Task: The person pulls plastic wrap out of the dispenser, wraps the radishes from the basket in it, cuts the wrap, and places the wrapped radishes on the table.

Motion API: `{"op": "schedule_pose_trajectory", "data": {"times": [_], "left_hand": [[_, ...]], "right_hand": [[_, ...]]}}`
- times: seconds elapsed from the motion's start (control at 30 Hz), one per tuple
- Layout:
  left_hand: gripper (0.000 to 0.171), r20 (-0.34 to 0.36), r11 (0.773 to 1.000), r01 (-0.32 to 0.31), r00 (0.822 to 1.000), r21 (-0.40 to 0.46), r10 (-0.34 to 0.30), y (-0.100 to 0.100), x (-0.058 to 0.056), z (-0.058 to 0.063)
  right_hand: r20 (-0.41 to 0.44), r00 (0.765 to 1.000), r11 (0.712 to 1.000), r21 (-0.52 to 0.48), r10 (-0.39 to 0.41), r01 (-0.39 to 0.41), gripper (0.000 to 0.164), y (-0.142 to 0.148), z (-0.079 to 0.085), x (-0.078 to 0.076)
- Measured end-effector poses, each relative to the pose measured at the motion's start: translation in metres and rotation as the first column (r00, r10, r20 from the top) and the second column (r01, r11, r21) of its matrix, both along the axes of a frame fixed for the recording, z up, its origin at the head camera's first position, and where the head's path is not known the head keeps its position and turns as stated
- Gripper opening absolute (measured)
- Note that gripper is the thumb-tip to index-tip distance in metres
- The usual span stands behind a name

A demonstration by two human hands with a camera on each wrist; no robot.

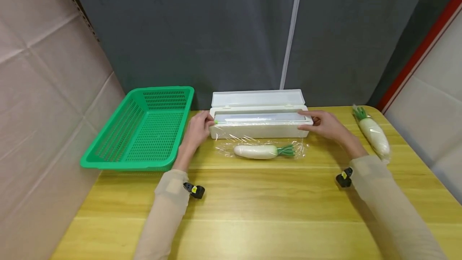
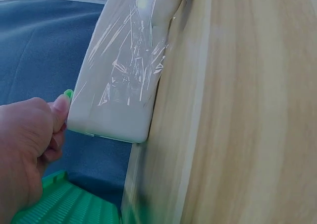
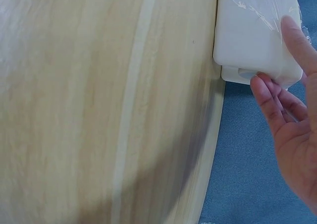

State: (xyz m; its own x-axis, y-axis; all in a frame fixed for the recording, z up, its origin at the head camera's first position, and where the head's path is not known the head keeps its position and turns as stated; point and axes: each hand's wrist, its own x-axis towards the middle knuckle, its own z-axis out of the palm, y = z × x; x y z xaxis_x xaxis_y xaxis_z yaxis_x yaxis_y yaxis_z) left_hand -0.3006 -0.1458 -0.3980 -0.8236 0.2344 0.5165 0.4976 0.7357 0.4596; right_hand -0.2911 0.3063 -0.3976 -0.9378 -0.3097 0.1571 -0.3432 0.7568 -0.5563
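Observation:
A white cling film dispenser (image 1: 258, 131) stands at the back of the table with its lid (image 1: 258, 98) raised. From it a sheet of clear film (image 2: 131, 60) hangs down over the front face. My left hand (image 1: 197, 129) is at the dispenser's left end, pinching the small green cutter slider (image 2: 69, 93) between thumb and finger. At the other end my right hand (image 1: 326, 125) grips the box, thumb on the front face (image 3: 257, 30) and fingers against the end. Just in front lies a white radish (image 1: 255, 151) with green stems, clear film around it.
To the left sits a green plastic basket (image 1: 135, 165) with slotted sides. Another white radish (image 1: 375, 135), wrapped in film, lies by the table's right edge. A dark grey curtain (image 1: 202, 31) hangs behind the wooden table (image 1: 267, 212).

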Motion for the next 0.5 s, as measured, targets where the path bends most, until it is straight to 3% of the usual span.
{"op": "schedule_pose_trajectory", "data": {"times": [0.5], "left_hand": [[0.006, 0.013, 0.999, -0.005, 1.000, 0.034, 0.005, 0.0011, 0.0043, 0.0001]], "right_hand": [[-0.029, 0.999, 1.000, 0.011, 0.021, -0.021, 0.063, 0.0044, 0.0001, 0.0002]]}}
